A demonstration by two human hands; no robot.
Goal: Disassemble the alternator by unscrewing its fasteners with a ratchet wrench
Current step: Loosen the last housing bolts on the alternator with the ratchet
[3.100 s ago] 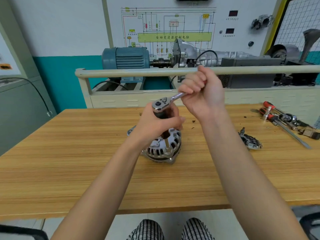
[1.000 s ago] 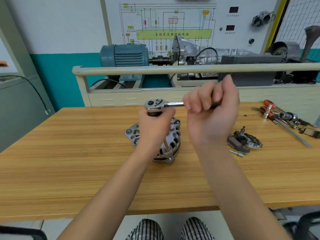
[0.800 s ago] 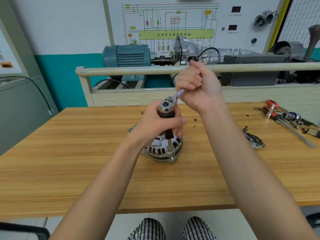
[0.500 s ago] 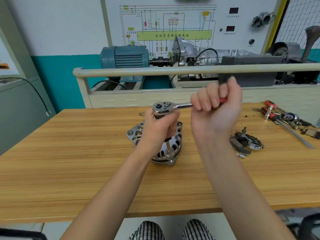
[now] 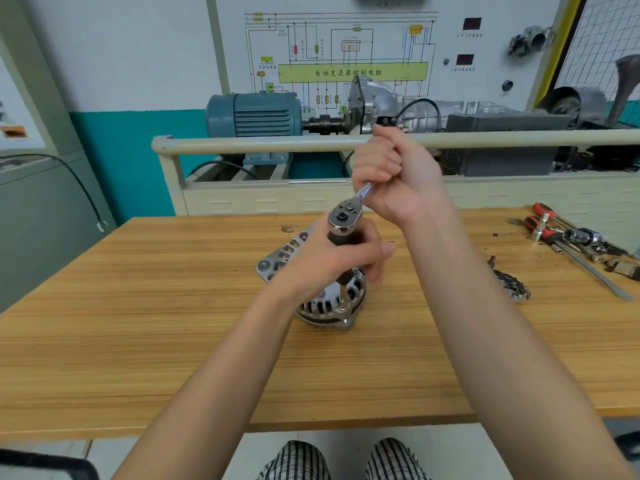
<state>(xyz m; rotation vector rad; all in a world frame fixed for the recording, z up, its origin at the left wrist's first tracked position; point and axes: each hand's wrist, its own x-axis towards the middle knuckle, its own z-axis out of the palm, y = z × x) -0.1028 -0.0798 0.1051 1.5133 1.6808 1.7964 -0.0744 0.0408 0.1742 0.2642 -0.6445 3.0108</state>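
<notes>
A silver alternator (image 5: 325, 306) stands on the wooden table (image 5: 173, 323) near its middle. A ratchet wrench (image 5: 344, 216) stands over it, its extension bar reaching down to a fastener at the alternator's near rim. My left hand (image 5: 332, 261) grips the dark extension just under the ratchet head and hides much of the alternator's top. My right hand (image 5: 394, 178) grips the wrench handle, which points away and up to the right.
Removed alternator parts (image 5: 512, 289) lie to the right, partly behind my right forearm. Screwdrivers and sockets (image 5: 571, 237) lie at the table's far right. A railed training bench (image 5: 311, 143) with a blue motor (image 5: 252, 114) stands behind the table.
My right hand has swung the wrench handle from pointing right to pointing away from me, back and forth over the earlier frames. My left hand stays on the extension.
</notes>
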